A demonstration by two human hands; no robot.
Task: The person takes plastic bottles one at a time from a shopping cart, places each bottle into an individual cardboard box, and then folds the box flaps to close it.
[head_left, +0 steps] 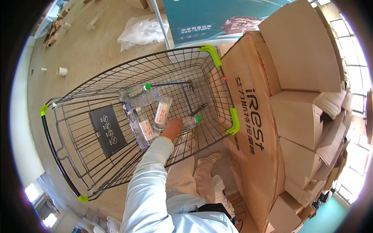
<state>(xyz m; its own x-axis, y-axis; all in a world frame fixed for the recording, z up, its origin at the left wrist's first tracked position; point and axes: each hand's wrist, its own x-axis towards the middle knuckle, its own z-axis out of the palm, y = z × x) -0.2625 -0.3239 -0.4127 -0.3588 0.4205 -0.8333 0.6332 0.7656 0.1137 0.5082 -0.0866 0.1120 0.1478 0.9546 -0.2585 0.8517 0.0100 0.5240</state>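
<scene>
My left hand (173,129) reaches down into a wire shopping cart (155,58), its fingers closed round the body of a clear plastic bottle (189,122) with a green cap. The bottle lies on its side, the cap pointing right. Just left of my hand is another clear bottle (162,112) with a white label and red lettering. Several more clear bottles lie close together, among them a green-capped bottle (134,92) on the far side and a labelled bottle (145,130) on the near side. My right hand is out of view.
The cart has a black handle (58,151), green corner pieces and a dark grey panel (108,130). Large cardboard boxes (252,101) crowd the right side. Behind stands a teal printed panel (210,19), with clear plastic wrap (142,33) on the floor beside it.
</scene>
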